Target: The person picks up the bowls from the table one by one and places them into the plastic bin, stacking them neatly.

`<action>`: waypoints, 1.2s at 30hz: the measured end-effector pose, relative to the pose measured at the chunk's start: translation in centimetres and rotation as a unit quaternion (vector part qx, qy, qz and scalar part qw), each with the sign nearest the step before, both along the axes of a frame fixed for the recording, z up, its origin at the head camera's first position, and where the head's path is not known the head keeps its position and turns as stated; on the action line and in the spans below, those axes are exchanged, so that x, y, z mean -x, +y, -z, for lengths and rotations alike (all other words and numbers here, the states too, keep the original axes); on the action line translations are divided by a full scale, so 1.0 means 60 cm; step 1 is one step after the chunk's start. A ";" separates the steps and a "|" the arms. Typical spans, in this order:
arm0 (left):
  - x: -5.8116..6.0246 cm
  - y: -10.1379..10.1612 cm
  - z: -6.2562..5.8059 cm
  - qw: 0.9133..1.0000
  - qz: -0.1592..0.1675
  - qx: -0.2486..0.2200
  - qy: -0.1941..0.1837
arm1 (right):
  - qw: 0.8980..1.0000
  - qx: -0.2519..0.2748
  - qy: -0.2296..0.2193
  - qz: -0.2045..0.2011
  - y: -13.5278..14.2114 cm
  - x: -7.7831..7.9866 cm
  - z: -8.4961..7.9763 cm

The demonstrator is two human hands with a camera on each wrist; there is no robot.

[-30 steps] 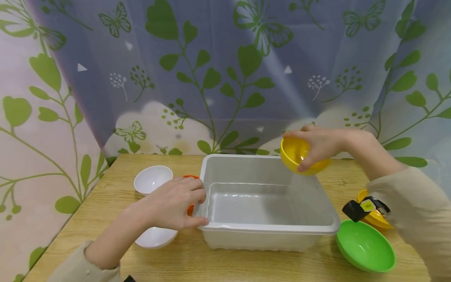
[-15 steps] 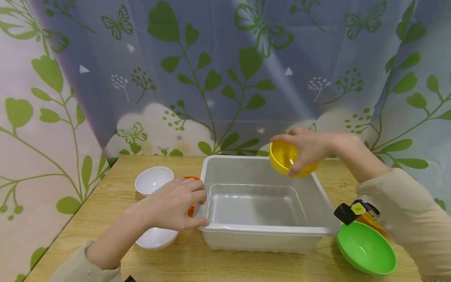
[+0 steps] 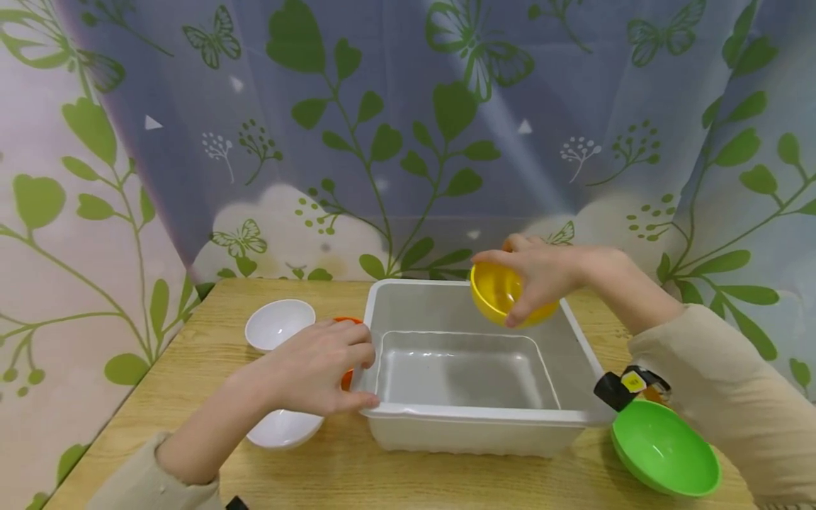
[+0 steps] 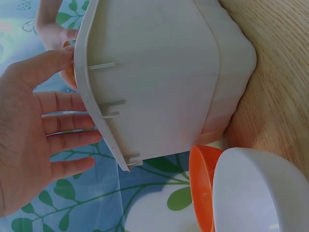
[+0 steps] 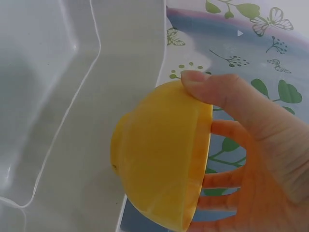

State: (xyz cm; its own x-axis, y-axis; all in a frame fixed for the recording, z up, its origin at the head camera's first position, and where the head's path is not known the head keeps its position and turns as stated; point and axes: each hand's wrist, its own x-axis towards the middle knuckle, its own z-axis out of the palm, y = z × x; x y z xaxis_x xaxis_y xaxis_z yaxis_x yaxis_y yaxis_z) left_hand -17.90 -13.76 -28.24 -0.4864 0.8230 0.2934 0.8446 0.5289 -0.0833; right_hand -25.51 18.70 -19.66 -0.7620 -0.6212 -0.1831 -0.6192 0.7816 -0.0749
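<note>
My right hand (image 3: 542, 273) holds a yellow bowl (image 3: 496, 297) by its rim, above the back right part of a light grey plastic tub (image 3: 478, 416). In the right wrist view the thumb is on one side of the bowl's rim (image 5: 198, 169) and the fingers are on the other. My left hand (image 3: 319, 368) is at the tub's left rim, its fingertips against it. Those fingers look nearly straight in the left wrist view. The tub's floor holds nothing. Close by the left hand stands an orange bowl (image 4: 203, 169), mostly hidden by it in the head view.
Two white bowls, one farther back (image 3: 279, 322) and one nearer (image 3: 285, 428), stand left of the tub. To its right are a green bowl (image 3: 666, 450) and an orange-yellow piece largely covered by the right sleeve (image 3: 714, 382). A patterned curtain (image 3: 382, 142) hangs behind the table.
The right hand has carried the yellow bowl leftward, from over the tub's right rim to farther over its inside. The left hand has stayed on the left rim.
</note>
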 end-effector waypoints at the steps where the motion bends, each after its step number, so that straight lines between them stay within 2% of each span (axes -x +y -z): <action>1: 0.000 0.000 0.000 1.000 -0.001 0.001 0.000 | 1.000 0.000 0.000 -0.005 -0.002 0.001 0.000; 8: 0.001 0.000 -0.001 1.000 0.000 0.003 0.004 | 1.000 -0.002 0.003 -0.026 -0.015 0.013 0.005; 14: 0.002 -0.001 -0.002 1.000 0.001 0.004 -0.004 | 0.999 0.002 -0.014 -0.052 -0.030 0.021 0.017; 20: 0.003 -0.001 -0.001 1.000 0.005 0.002 0.001 | 0.998 0.000 -0.020 -0.056 -0.036 0.024 0.022; 26: 0.003 -0.001 -0.003 1.000 0.000 0.005 -0.001 | 0.997 -0.003 -0.004 -0.072 -0.040 0.029 0.028; 36: 0.002 -0.001 -0.002 1.000 -0.007 0.007 -0.009 | 0.998 -0.015 -0.007 -0.068 -0.046 0.030 0.045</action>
